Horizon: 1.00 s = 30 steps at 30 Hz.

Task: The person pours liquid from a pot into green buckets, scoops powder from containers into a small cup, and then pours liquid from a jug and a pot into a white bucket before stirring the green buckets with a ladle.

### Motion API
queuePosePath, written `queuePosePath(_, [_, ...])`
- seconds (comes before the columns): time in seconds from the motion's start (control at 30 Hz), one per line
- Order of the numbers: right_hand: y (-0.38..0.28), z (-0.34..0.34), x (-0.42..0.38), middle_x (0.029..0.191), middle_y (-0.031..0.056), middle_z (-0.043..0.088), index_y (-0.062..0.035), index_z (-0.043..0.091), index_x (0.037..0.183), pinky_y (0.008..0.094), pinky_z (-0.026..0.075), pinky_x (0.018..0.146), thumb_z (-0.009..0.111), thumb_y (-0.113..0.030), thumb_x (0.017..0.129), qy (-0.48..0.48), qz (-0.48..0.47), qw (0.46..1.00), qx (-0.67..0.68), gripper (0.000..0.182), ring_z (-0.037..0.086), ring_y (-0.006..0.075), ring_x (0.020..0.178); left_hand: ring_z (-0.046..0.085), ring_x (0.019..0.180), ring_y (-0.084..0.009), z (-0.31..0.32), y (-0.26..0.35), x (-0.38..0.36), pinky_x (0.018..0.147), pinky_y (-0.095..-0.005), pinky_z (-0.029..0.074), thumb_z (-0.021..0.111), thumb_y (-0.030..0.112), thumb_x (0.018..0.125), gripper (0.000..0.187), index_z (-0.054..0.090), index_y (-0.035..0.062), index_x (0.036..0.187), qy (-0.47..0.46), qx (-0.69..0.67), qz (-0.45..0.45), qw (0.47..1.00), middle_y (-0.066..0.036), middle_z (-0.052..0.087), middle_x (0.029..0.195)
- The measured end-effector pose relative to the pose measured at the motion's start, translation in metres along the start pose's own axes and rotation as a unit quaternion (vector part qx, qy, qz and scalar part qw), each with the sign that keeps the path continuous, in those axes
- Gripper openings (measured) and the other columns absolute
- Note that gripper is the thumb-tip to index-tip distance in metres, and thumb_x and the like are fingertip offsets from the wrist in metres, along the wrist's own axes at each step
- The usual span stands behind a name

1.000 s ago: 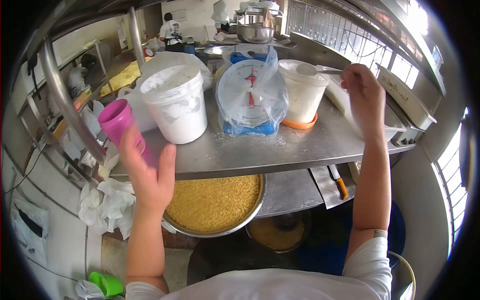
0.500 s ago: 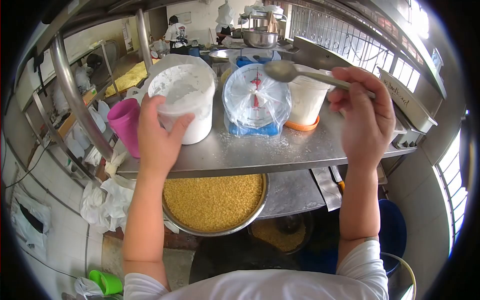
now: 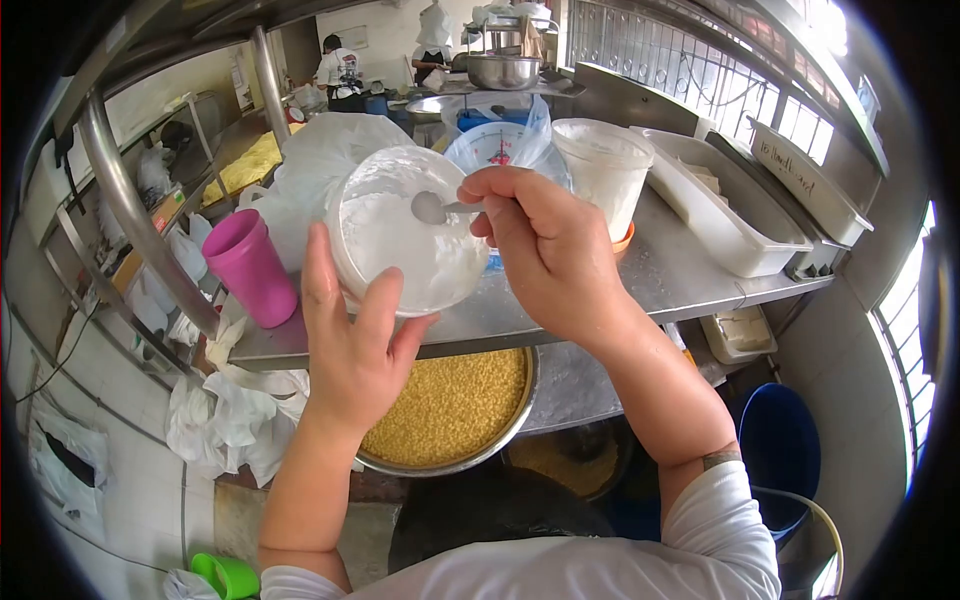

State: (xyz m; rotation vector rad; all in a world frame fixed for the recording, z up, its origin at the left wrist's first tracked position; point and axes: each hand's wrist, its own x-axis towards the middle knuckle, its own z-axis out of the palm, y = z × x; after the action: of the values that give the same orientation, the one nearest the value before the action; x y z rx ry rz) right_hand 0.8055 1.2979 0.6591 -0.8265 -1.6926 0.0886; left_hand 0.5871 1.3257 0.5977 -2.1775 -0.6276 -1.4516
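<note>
A white plastic tub [image 3: 352, 265] with white powder [image 3: 400, 250] inside is tilted toward me above the steel shelf. My left hand [image 3: 352, 355] steadies it from the near left side, fingers spread against its wall. Pinched in my right hand [image 3: 548, 245] is a metal spoon [image 3: 430, 208], its bowl over the powder at the tub's mouth. Behind my right hand stands a dial scale [image 3: 495, 145] with clear plastic over it. A second tub of white powder [image 3: 603, 175] is just right of the scale, and a pink cup [image 3: 250, 270] is left of my left hand.
Below the shelf [image 3: 500, 325] is a large metal bowl [image 3: 530, 400] of yellow grains. A white rectangular bin [image 3: 725, 215] sits at the right, near a blue barrel [image 3: 785, 450] on the floor. Two people [image 3: 340, 75] are in the background.
The tub has tipped toward me and moved right with my left hand. My right hand has come left and down, bringing the spoon from above the scale to the tub's mouth.
</note>
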Motion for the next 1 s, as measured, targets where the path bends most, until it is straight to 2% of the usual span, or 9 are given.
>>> queuePosePath(0.07, [0.007, 0.002, 0.002, 0.099, 0.0083, 0.072, 0.0030, 0.066, 0.113, 0.0276, 0.055, 0.073, 0.052, -0.001, 0.104, -0.009, -0.045, 0.998, -0.051, 0.018, 0.068, 0.0129, 0.081, 0.037, 0.140, -0.0565, 0.001, 0.002, -0.003, 0.111, -0.0577, 0.037, 0.091, 0.010, 0.071, 0.076, 0.047, 0.0125, 0.133, -0.004, -0.006, 0.005, 1.000, -0.040, 0.027, 0.155])
queuePosePath(0.2, [0.004, 0.003, -0.004, 0.094, 0.0079, 0.071, 0.0027, 0.066, 0.111, 0.0279, 0.055, 0.071, 0.052, -0.001, 0.102, -0.034, -0.037, 0.997, -0.063, 0.017, 0.068, 0.0139, 0.079, 0.036, 0.141, -0.0562, 0.005, 0.001, -0.007, 0.110, -0.0591, 0.037, 0.091, 0.010, 0.071, 0.077, 0.047, 0.0141, 0.134, -0.011, -0.012, 0.030, 0.999, -0.039, 0.027, 0.155])
queuePosePath(0.4, [0.001, 0.010, -0.012, 0.093, 0.0078, 0.071, 0.0039, 0.065, 0.110, 0.0274, 0.056, 0.071, 0.051, -0.004, 0.102, -0.081, 0.045, 0.996, 0.014, 0.017, 0.069, 0.0119, 0.079, 0.037, 0.142, -0.0548, 0.008, 0.001, -0.006, 0.111, -0.0581, 0.038, 0.090, 0.010, 0.073, 0.078, 0.047, 0.0146, 0.138, 0.001, -0.006, 0.032, 0.999, -0.039, 0.027, 0.156])
queuePosePath(0.47, [-0.007, 0.012, -0.013, 0.097, 0.0094, 0.071, 0.0053, 0.064, 0.111, 0.0277, 0.058, 0.071, 0.050, -0.004, 0.103, -0.078, 0.180, 0.968, 0.158, 0.018, 0.069, 0.0121, 0.080, 0.037, 0.142, -0.0546, 0.007, 0.001, -0.006, 0.111, -0.0577, 0.038, 0.090, 0.010, 0.073, 0.078, 0.047, 0.0143, 0.138, 0.003, 0.001, 0.030, 1.000, -0.039, 0.027, 0.156])
queuePosePath(0.5, [-0.008, 0.013, -0.013, 0.097, 0.0094, 0.071, 0.0053, 0.064, 0.111, 0.0277, 0.058, 0.071, 0.050, -0.004, 0.103, -0.077, 0.180, 0.968, 0.157, 0.018, 0.069, 0.0121, 0.080, 0.037, 0.141, -0.0544, 0.007, 0.002, -0.006, 0.111, -0.0574, 0.038, 0.090, 0.010, 0.073, 0.078, 0.047, 0.0140, 0.138, 0.005, 0.009, 0.027, 1.000, -0.038, 0.028, 0.156])
queuePosePath(0.57, [-0.009, 0.015, -0.011, 0.101, 0.0122, 0.071, 0.0059, 0.063, 0.114, 0.0292, 0.059, 0.071, 0.050, -0.005, 0.103, -0.033, 0.233, 0.938, 0.254, 0.020, 0.070, 0.0145, 0.080, 0.038, 0.141, -0.0542, 0.008, 0.002, -0.005, 0.112, -0.0572, 0.038, 0.090, 0.011, 0.073, 0.078, 0.047, 0.0132, 0.138, 0.012, 0.006, 0.023, 1.000, -0.038, 0.028, 0.156])
queuePosePath(0.77, [0.003, 0.016, -0.004, 0.102, 0.0161, 0.070, 0.0057, 0.060, 0.116, 0.0323, 0.060, 0.071, 0.052, -0.005, 0.102, 0.069, 0.254, 0.884, 0.388, 0.019, 0.071, 0.0198, 0.078, 0.041, 0.140, -0.0531, 0.005, 0.002, 0.001, 0.112, -0.0541, 0.038, 0.090, 0.011, 0.074, 0.076, 0.048, 0.0108, 0.137, 0.021, 0.007, -0.007, 1.000, -0.037, 0.029, 0.157])
queuePosePath(0.93, [0.005, 0.006, 0.006, 0.103, 0.0173, 0.070, 0.0061, 0.061, 0.116, 0.0330, 0.060, 0.072, 0.054, -0.006, 0.101, 0.117, 0.217, 0.888, 0.388, 0.020, 0.071, 0.0217, 0.080, 0.043, 0.140, -0.0503, 0.004, -0.003, 0.007, 0.113, -0.0515, 0.038, 0.090, 0.012, 0.075, 0.075, 0.049, 0.0096, 0.137, 0.036, -0.011, -0.039, 0.999, -0.035, 0.031, 0.157])
queuePosePath(1.0, [0.005, 0.001, 0.007, 0.103, 0.0176, 0.070, 0.0067, 0.061, 0.115, 0.0332, 0.060, 0.072, 0.054, -0.006, 0.102, 0.134, 0.184, 0.905, 0.359, 0.020, 0.071, 0.0216, 0.080, 0.041, 0.137, -0.0557, 0.002, -0.005, 0.008, 0.110, -0.0569, 0.038, 0.089, 0.015, 0.077, 0.074, 0.048, 0.0108, 0.138, 0.038, -0.023, -0.058, 0.997, -0.041, 0.029, 0.153])
